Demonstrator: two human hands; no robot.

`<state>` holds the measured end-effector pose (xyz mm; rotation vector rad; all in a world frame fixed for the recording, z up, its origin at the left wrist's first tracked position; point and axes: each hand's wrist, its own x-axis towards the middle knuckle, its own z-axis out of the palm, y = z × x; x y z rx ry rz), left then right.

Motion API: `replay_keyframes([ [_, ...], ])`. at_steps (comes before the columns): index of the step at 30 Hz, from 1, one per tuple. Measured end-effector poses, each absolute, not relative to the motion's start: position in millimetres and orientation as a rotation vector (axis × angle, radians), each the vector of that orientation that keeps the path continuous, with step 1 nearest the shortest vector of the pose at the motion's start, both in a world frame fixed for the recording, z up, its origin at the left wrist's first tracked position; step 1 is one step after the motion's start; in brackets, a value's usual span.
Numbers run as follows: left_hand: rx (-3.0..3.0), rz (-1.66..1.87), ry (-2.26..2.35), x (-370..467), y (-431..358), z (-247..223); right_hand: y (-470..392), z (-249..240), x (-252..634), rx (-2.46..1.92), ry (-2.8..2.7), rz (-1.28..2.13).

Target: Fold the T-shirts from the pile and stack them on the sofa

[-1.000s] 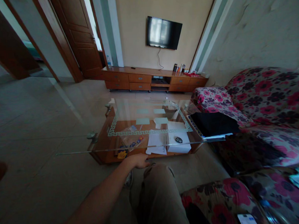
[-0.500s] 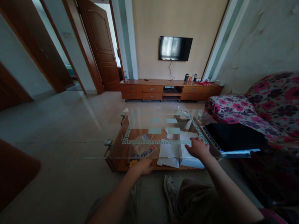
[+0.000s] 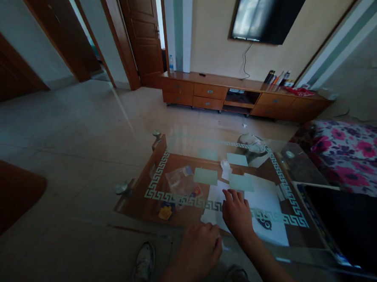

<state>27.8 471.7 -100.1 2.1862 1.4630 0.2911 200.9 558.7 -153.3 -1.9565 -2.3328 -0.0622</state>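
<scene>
My right hand (image 3: 236, 211) is held over the glass tabletop (image 3: 189, 153), back up, with its fingers spread a little and nothing in them. Nearer to me, my left hand (image 3: 199, 244) is at the table's front edge with curled fingers. Nothing shows in it, though its palm is hidden. Through the glass, a white box (image 3: 264, 196) with a dark mark is visible to the right of my right hand. White paper (image 3: 215, 194) lies partly behind that hand. A clear plastic bag (image 3: 180, 182) and a yellow-and-blue packet (image 3: 166, 211) are further left.
A black item (image 3: 349, 220) lies at the table's right side, beside the flowered sofa (image 3: 351, 137). Across the tiled floor (image 3: 79, 135) stands a long wooden TV cabinet (image 3: 209, 93) with bottles on its right part. A brown furniture edge (image 3: 12, 190) juts in at left.
The view has moved closer to the table and tilted. My hands have come nearer each other, the right one shifting left across the glass. My left hand looks more curled.
</scene>
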Motion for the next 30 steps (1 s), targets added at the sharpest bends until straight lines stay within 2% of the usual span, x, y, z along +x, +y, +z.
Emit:
replay_keyframes([
  [8,2.079,0.39,1.628,27,527,-105,577,-146,251,-1.928,-2.297,0.067],
  [20,2.224,0.619,1.699,71,461,-100,470,-132,339,-1.795,-2.18,0.159],
  [26,2.093,0.664,1.733,51,448,-116,482,-73,410,-2.014,-2.021,0.01],
  [30,2.087,0.675,1.803,35,472,-126,515,-55,487,-2.328,-1.479,-0.233],
])
